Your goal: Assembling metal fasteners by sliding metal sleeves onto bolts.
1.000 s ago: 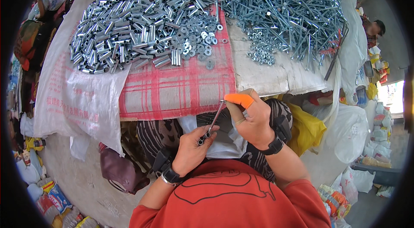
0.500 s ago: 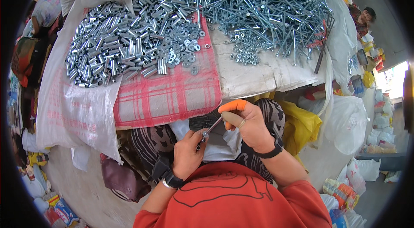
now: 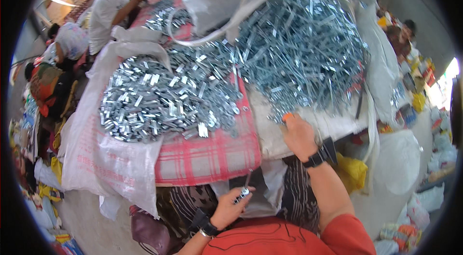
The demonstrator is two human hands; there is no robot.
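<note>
Above my lap, my left hand (image 3: 230,209) is closed around a bunch of small shiny metal pieces (image 3: 242,196); a thin rod like a long bolt (image 3: 249,177) sticks up from it. Stretched forward, my right hand (image 3: 300,138) is at the near edge of a small pile of nuts (image 3: 279,105). Its fingers are bunched together, one wearing an orange finger cover (image 3: 288,117), and what lies between the tips is hidden. Behind the nuts spreads a heap of long bolts (image 3: 304,42). Metal sleeves (image 3: 144,96) cover the left side, with flat washers (image 3: 226,115) beside them.
A red checked cloth (image 3: 207,158) and white sacking (image 3: 115,163) cover the worktable's front. A pale strap (image 3: 255,1) loops over the heaps. A dark rod (image 3: 360,103) lies at the right. A purple bag (image 3: 149,231) sits low left. Other people work farther off.
My right hand has left the rod by my left hand and reached forward to the nuts. My left hand keeps its metal pieces. The view has shifted, showing another person at the far left.
</note>
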